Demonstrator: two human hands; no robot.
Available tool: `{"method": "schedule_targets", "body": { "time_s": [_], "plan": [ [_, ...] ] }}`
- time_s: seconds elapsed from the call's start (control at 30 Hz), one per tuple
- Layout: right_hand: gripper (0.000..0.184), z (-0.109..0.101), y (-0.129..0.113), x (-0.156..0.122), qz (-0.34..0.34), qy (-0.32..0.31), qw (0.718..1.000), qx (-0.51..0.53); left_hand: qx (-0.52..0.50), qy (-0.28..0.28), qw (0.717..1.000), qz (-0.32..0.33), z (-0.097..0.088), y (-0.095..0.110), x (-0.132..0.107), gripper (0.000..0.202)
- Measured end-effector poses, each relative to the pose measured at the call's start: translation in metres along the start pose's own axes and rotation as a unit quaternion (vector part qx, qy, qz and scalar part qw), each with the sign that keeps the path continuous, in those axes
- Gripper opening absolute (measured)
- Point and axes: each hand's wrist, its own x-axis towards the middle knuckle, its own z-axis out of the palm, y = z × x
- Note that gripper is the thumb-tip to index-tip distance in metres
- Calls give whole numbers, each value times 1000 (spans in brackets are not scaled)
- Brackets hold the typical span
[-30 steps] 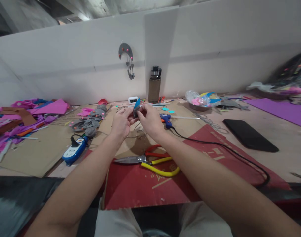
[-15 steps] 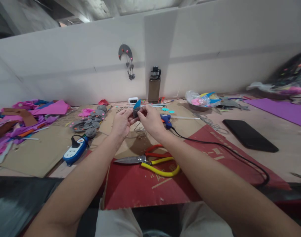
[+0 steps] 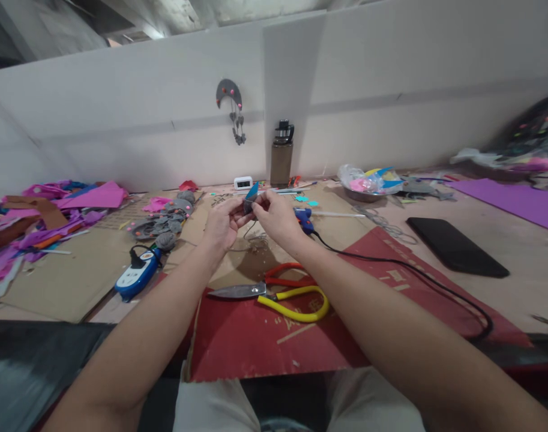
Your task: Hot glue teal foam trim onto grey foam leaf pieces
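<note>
Both hands meet over the middle of the table around a small grey and blue felt piece (image 3: 251, 197). My left hand (image 3: 222, 223) pinches its lower left side. From the right, my right hand (image 3: 274, 217) grips the same piece between thumb and fingers. Its blue pointed tip sticks up above the fingertips, while much of the grey part is hidden by them. A thin cord hangs below the hands. Just right of my right hand lies a blue glue gun (image 3: 304, 219). Scissors (image 3: 274, 294) with red and yellow handles rest below, between my forearms.
Red cardboard (image 3: 274, 354) lies at the front edge. A blue-white power strip (image 3: 138, 275), grey felt pieces (image 3: 165, 219) and coloured scraps (image 3: 53, 207) are on the left. A black phone (image 3: 456, 246) and a bowl (image 3: 368, 193) are on the right. A bottle (image 3: 281, 157) stands behind.
The blue tip of the felt piece has turned slightly and leans more to the right. Both hands stay almost in place.
</note>
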Motion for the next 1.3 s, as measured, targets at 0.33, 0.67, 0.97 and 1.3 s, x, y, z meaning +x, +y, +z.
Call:
{"method": "schedule_targets", "body": {
  "time_s": [0.33, 0.67, 0.97, 1.3],
  "plan": [
    [11, -3, -3, 1, 14, -17, 1000, -1, 20, -11, 1000, 15, -4, -2, 3, 9],
    [11, -5, -2, 1, 14, -22, 1000, -4, 18, -27, 999, 8, -5, -3, 3, 9],
    [13, -4, 0, 2, 23, -22, 999, -4, 27, -18, 999, 3, -3, -2, 1, 9],
    [12, -6, -2, 1, 14, -26, 999, -18, 17, 5, 1000, 14, -2, -3, 1, 6]
  ]
}}
